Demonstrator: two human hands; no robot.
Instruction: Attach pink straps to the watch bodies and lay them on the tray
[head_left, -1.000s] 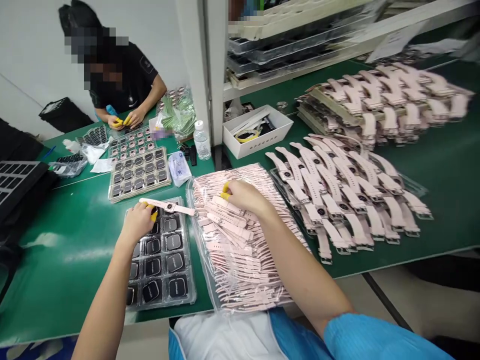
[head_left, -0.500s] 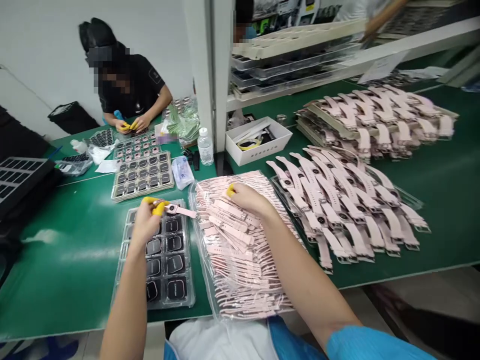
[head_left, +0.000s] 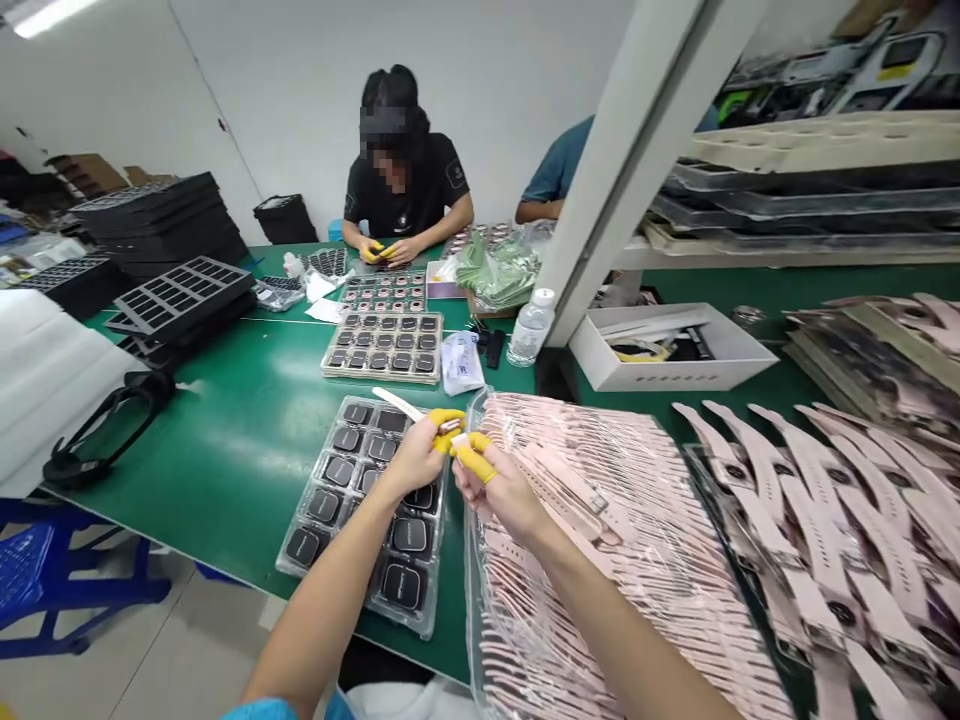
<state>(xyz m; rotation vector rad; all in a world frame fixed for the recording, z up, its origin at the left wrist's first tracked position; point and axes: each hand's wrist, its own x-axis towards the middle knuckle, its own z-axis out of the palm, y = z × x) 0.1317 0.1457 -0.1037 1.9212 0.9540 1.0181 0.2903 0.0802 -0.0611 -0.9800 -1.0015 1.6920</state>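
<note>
My left hand point(head_left: 421, 455), with yellow finger cots, pinches a smartwatch point(head_left: 448, 427) from which a pale pink strap point(head_left: 397, 403) sticks out to the upper left. Close against it, my right hand point(head_left: 499, 490) is closed on a short pale pink watch strap point(head_left: 460, 441), its end at the watch's side. Whether that strap is seated in the watch I cannot tell. Beneath my left forearm lies a clear plastic tray point(head_left: 433, 600) of square black watch faces point(head_left: 410, 535). Under my right forearm, a clear bag point(head_left: 637, 450) is packed with pink straps, and several loose straps point(head_left: 562, 480) lie on top.
Strapped pink watches point(head_left: 832, 520) cover a tray on the right. Behind are a white box point(head_left: 667, 375) of tools, a clear bottle point(head_left: 531, 328) and a metal post point(head_left: 615, 160). Across the green table point(head_left: 240, 400), a co-worker point(head_left: 405, 190) handles small parts near filled trays point(head_left: 382, 375).
My right hand has left the pile of straps and come to my left hand, now with a strap in its fingers. My view has swung left.
</note>
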